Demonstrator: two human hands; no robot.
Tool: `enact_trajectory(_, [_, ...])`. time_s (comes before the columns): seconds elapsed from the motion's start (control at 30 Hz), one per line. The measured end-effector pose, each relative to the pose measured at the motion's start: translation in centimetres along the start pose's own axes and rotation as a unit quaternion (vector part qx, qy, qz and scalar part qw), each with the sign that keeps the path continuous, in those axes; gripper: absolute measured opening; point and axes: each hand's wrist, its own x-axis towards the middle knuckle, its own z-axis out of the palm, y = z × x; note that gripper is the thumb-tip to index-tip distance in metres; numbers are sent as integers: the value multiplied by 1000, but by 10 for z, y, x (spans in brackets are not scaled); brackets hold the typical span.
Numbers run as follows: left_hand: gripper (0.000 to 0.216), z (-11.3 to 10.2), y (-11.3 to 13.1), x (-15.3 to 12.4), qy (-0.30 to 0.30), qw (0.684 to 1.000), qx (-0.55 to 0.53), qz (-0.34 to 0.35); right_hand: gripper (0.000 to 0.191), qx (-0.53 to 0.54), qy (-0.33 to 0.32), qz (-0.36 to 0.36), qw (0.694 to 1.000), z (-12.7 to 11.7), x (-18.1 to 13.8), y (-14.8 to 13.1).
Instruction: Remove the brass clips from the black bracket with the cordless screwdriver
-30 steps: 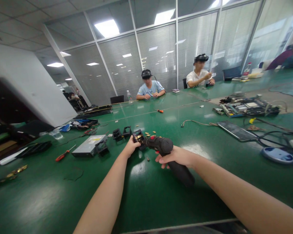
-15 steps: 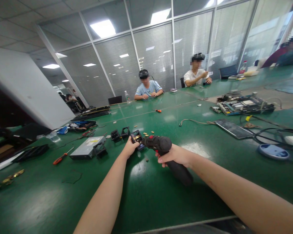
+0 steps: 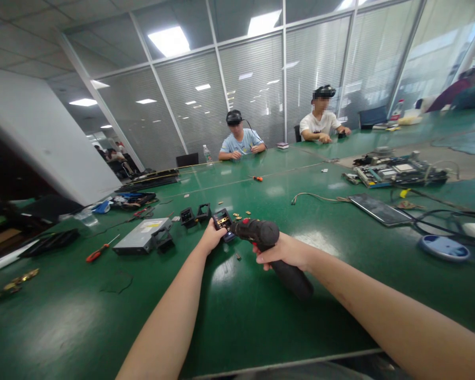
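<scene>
My right hand (image 3: pixel 275 252) is wrapped round the grip of a black cordless drill (image 3: pixel 257 232) with red details. The drill's nose points left at a small black plastic housing (image 3: pixel 221 217) with brass-coloured parts inside. My left hand (image 3: pixel 212 236) grips that housing by its near left side, thumb over the edge. Whether the bit touches the housing I cannot tell. Several small brass pieces (image 3: pixel 237 215) lie just beyond it. Two similar black housings (image 3: pixel 203 212) stand to the left. A small metal piece (image 3: pixel 238 256) lies on the table nearer me.
On the green table (image 3: pixel 257 327), a disc drive (image 3: pixel 142 237) with a black housing (image 3: pixel 163 240) against it and an orange screwdriver (image 3: pixel 98 253) lie left. A phone (image 3: pixel 380 210), cables and circuit boards (image 3: pixel 398 171) are right. Two people (image 3: pixel 241 141) sit opposite.
My hands, the drill and the housing hold nearly the same place. The person at the far right has lowered a raised hand to the table. The view has shifted slightly.
</scene>
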Motion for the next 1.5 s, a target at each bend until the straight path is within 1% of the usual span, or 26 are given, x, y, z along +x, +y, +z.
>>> enact_trajectory(0.37, [64,-2,-4,2,3,1000,5,7,34,-3,7,-8,1000,0,2,4])
enact_trajectory(0.63, [60,-1,-7,6,14,1000,-9,-7,38,-7,12,-22,1000,-1,3,5])
enact_trajectory(0.83, [58,0,-11,9,18,1000,-21,-11,38,-7,9,-19,1000,-1,2,4])
enact_trajectory(1.03, [60,1,-6,6,15,999,-28,-14,35,-9,9,-25,1000,-1,1,4])
enact_trajectory(1.3, [65,0,-3,5,1,999,-46,-13,38,-13,8,-25,1000,-3,2,8])
enact_trajectory(1.5, [67,0,2,1,-11,998,-56,-5,34,-19,15,-24,999,-3,3,9])
